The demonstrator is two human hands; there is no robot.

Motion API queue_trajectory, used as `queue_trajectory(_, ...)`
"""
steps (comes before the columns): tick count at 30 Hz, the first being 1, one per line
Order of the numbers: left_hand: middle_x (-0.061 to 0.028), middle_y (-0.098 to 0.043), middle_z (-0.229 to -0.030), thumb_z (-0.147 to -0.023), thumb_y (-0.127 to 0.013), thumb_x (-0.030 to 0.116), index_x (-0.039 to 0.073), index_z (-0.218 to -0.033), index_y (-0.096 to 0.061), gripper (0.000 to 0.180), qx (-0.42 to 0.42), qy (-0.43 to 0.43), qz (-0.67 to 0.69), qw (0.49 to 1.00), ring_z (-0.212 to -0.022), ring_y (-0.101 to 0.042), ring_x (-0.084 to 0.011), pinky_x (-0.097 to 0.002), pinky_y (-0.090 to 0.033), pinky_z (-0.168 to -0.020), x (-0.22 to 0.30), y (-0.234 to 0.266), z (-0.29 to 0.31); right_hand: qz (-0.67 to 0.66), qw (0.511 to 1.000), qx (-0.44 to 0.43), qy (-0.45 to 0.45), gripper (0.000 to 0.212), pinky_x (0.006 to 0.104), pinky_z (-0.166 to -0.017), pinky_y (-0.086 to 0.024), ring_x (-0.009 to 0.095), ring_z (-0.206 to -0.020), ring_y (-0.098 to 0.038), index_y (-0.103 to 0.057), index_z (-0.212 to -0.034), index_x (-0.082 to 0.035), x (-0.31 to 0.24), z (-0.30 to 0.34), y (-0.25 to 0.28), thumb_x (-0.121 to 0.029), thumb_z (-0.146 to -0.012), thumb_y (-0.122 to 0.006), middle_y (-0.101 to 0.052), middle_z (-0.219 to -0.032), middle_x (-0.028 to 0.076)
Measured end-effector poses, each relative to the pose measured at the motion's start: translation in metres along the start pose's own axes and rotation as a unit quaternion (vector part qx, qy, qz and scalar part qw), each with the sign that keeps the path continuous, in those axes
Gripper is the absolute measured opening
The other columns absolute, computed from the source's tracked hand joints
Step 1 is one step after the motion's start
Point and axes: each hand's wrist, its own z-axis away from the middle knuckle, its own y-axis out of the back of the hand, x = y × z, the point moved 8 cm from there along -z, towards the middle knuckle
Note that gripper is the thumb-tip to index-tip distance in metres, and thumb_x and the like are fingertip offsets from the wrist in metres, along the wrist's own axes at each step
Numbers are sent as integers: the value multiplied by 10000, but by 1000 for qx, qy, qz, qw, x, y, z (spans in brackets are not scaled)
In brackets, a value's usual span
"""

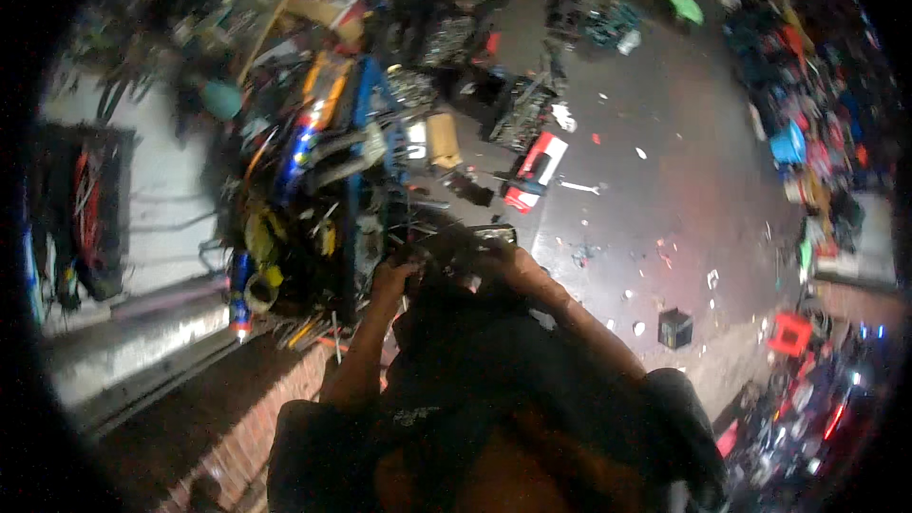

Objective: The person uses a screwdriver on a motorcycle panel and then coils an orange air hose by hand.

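My left hand is in front of my body, its fingers curled round something dark that I cannot make out. To its right, my right hand bends inward with closed fingers; blur and shadow hide what they grip. Just beyond my right hand shows a small dark rectangular thing with a pale, shiny face; whether I touch it is unclear. Further off, a red and white box lies on the floor with a dark tool across it. Beside that box is an open-ended wrench.
Crowded tools and a blue metal frame stand at my left, with a blue spray can. Ahead lie a brown carton and a tray of metal parts. A small black box and scraps lie on the grey floor.
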Motion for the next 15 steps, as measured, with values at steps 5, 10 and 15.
queue_trajectory(5,-73,-617,-873,-697,-643,137,15,-999,-585,331,-109,-38,-85,990,-791,-583,-184,-317,-461,-696,-79,-20,-79,-77,919,319,-221,363,327,-772,-463,229,-888,-583,-548,-1138,-32,194,126,62,-227,-835,-590,-620,-977,118)
queue_trajectory(10,-116,-627,-779,-719,-620,150,24,-910,-621,229,-117,-148,-210,959,-709,-594,-233,-355,-462,-649,-113,-59,-130,-369,731,458,-347,231,260,-575,-449,146,-677,-578,-577,-1009,-64,263,286,30,-231,-851,-551,-612,-823,48)
queue_trajectory(15,-219,-620,-807,-756,-625,282,-11,-881,-625,318,-110,-350,-490,791,-747,-596,-345,-392,-475,-662,-137,-119,-179,-228,817,308,-431,165,293,-522,-443,168,-644,-580,-576,-882,-92,271,339,-33,-246,-863,-517,-569,-673,-2)
